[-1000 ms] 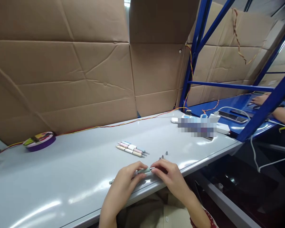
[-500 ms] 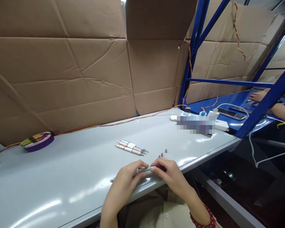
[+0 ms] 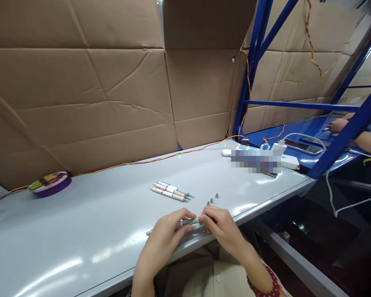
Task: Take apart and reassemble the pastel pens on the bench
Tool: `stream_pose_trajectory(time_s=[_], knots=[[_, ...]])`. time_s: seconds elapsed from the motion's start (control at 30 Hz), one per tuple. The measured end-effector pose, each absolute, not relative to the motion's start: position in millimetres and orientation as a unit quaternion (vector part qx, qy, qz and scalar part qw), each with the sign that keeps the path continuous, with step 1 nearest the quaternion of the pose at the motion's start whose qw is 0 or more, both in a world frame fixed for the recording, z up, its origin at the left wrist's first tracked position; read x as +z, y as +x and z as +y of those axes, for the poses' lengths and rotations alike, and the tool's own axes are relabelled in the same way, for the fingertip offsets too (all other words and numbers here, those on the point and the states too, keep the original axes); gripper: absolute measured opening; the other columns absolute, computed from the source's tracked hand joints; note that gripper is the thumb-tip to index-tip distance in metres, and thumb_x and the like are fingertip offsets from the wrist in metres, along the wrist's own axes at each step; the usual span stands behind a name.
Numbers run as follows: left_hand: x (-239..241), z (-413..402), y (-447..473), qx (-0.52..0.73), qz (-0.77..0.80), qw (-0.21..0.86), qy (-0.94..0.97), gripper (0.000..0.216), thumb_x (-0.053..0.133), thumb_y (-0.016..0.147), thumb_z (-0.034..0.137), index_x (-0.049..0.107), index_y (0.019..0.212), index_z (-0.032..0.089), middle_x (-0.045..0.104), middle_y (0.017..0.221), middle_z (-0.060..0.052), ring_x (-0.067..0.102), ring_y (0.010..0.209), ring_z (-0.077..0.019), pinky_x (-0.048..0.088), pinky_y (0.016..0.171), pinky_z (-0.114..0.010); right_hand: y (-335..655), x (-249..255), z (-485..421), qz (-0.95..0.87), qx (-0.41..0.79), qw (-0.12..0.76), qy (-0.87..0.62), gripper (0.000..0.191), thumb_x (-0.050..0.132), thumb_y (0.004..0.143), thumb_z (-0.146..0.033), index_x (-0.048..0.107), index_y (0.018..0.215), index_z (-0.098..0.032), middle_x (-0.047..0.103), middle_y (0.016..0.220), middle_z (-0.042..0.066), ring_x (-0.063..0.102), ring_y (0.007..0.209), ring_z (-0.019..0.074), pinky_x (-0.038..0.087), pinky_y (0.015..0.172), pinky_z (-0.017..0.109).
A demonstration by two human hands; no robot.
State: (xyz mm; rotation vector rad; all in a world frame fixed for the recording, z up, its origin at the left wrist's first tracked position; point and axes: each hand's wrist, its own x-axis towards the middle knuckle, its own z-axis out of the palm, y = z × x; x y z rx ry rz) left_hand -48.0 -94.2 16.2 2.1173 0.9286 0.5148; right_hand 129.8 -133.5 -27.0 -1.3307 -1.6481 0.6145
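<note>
Over the table's front edge, my left hand (image 3: 168, 231) is closed round a pale green and white pen (image 3: 191, 221) lying roughly level. Its silver far end pokes out to the left of that hand. My right hand (image 3: 219, 225) pinches the pen's right end, and its fingers hide the tip. Just beyond the right fingers stand several small grey metal cone tips (image 3: 211, 201). Further back to the left is a group of pens (image 3: 170, 192) in cream, pink, white and blue, side by side with thin metal ends pointing right.
A purple-edged tape roll (image 3: 51, 184) lies at the left back. At the right back are white chargers (image 3: 278, 149) and a blurred-out item. Blue frame posts (image 3: 343, 136) divide off a blue table with a phone (image 3: 303, 146) and another person's hands (image 3: 338, 125). Cardboard (image 3: 111, 82) lines the back.
The right fingers have closed further over the pen's end, covering the whitish piece that showed between them. The left hand keeps its hold, and the pen has shifted slightly right.
</note>
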Motion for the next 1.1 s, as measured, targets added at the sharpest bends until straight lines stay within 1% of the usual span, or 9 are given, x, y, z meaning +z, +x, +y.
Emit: stream_pose_trajectory(time_s=[0.13, 0.17, 0.3, 0.4, 0.57, 0.73, 0.87, 0.97, 1.1], knots=[[16.2, -94.1, -47.9, 0.211, 0.378, 0.362, 0.826, 0.021, 0.041, 0.087, 0.027, 0.059, 0.098, 0.025, 0.065, 0.1, 0.0, 0.058, 0.086, -0.0188, 0.045, 0.076, -0.026, 132.0, -24.6, -134.8, -0.664, 0.282, 0.453, -0.524, 0.014, 0.053, 0.087, -0.034, 0.058, 0.093, -0.022, 0.058, 0.075, -0.001, 0.05, 0.064, 0.0133, 0.038, 0.059, 0.024], [16.3, -94.3, -47.8, 0.209, 0.379, 0.36, 0.827, 0.02, 0.041, 0.087, 0.027, 0.059, 0.097, 0.026, 0.065, 0.099, 0.001, 0.058, 0.085, -0.0186, 0.044, 0.075, -0.026, 132.2, -24.6, -135.1, -0.665, 0.279, 0.451, -0.526, 0.013, 0.051, 0.088, -0.033, 0.058, 0.089, -0.022, 0.058, 0.074, -0.001, 0.05, 0.064, 0.0135, 0.038, 0.059, 0.024], [16.5, -95.1, -47.8, 0.197, 0.377, 0.359, 0.831, 0.02, 0.042, 0.086, 0.026, 0.059, 0.096, 0.024, 0.065, 0.098, 0.0, 0.058, 0.082, -0.0187, 0.044, 0.075, -0.027, 129.5, -27.5, -134.7, -0.683, 0.209, 0.422, -0.558, 0.035, 0.036, 0.094, -0.035, 0.045, 0.063, -0.02, 0.047, 0.061, -0.002, 0.046, 0.061, 0.014, 0.033, 0.057, 0.025], [16.5, -95.4, -48.3, 0.194, 0.383, 0.356, 0.83, 0.02, 0.043, 0.085, 0.027, 0.06, 0.096, 0.024, 0.065, 0.097, 0.0, 0.058, 0.079, -0.0186, 0.043, 0.073, -0.026, 127.3, -28.6, -133.6, -0.702, 0.19, 0.395, -0.561, 0.04, 0.029, 0.096, -0.037, 0.037, 0.06, -0.02, 0.042, 0.059, -0.002, 0.043, 0.059, 0.0137, 0.03, 0.056, 0.026], [15.0, -94.7, -47.9, 0.205, 0.382, 0.362, 0.826, 0.019, 0.044, 0.084, 0.027, 0.06, 0.093, 0.024, 0.065, 0.087, 0.0, 0.055, 0.07, -0.0177, 0.043, 0.067, -0.027, 129.1, -27.2, -133.4, -0.717, 0.203, 0.377, -0.55, 0.039, 0.034, 0.094, -0.04, 0.031, 0.061, -0.02, 0.038, 0.06, -0.003, 0.039, 0.058, 0.0129, 0.026, 0.055, 0.025], [6.7, -87.6, -48.4, 0.272, 0.457, 0.295, 0.794, 0.025, 0.057, 0.077, 0.042, 0.061, 0.097, 0.027, 0.063, 0.088, -0.003, 0.056, 0.083, -0.0243, 0.042, 0.071, -0.033, 132.5, -37.5, -135.0, -0.626, 0.253, 0.523, -0.52, 0.041, 0.033, 0.094, -0.039, 0.025, 0.058, -0.02, 0.028, 0.056, -0.005, 0.029, 0.052, 0.0107, 0.024, 0.05, 0.024], [3.9, -83.3, -52.3, 0.307, 0.507, 0.297, 0.749, 0.026, 0.046, 0.085, 0.047, 0.059, 0.095, 0.027, 0.06, 0.073, -0.001, 0.056, 0.07, -0.0223, 0.04, 0.065, -0.032, 134.9, -46.1, -136.2, -0.564, 0.291, 0.595, -0.494, 0.041, 0.033, 0.094, -0.042, 0.029, 0.059, -0.021, 0.028, 0.054, -0.005, 0.028, 0.049, 0.0101, 0.024, 0.047, 0.024], [7.7, -85.9, -52.1, 0.419, 0.478, 0.352, 0.687, 0.028, 0.054, 0.081, 0.046, 0.055, 0.102, 0.028, 0.054, 0.07, 0.002, 0.052, 0.058, -0.0162, 0.039, 0.053, -0.025, 135.2, -44.0, -137.6, -0.591, 0.284, 0.581, -0.482, 0.04, 0.032, 0.095, -0.039, 0.036, 0.06, -0.02, 0.036, 0.056, -0.004, 0.036, 0.052, 0.0105, 0.03, 0.051, 0.024], [9.7, -93.1, -40.0, 0.668, 0.373, 0.434, 0.475, 0.035, 0.064, 0.075, 0.041, 0.051, 0.105, 0.028, 0.05, 0.072, 0.004, 0.045, 0.051, -0.0093, 0.034, 0.04, -0.016, 131.3, -35.3, -139.0, -0.681, 0.248, 0.488, -0.488, 0.036, 0.035, 0.095, -0.035, 0.047, 0.065, -0.018, 0.049, 0.063, -0.001, 0.046, 0.061, 0.0118, 0.035, 0.059, 0.024]])
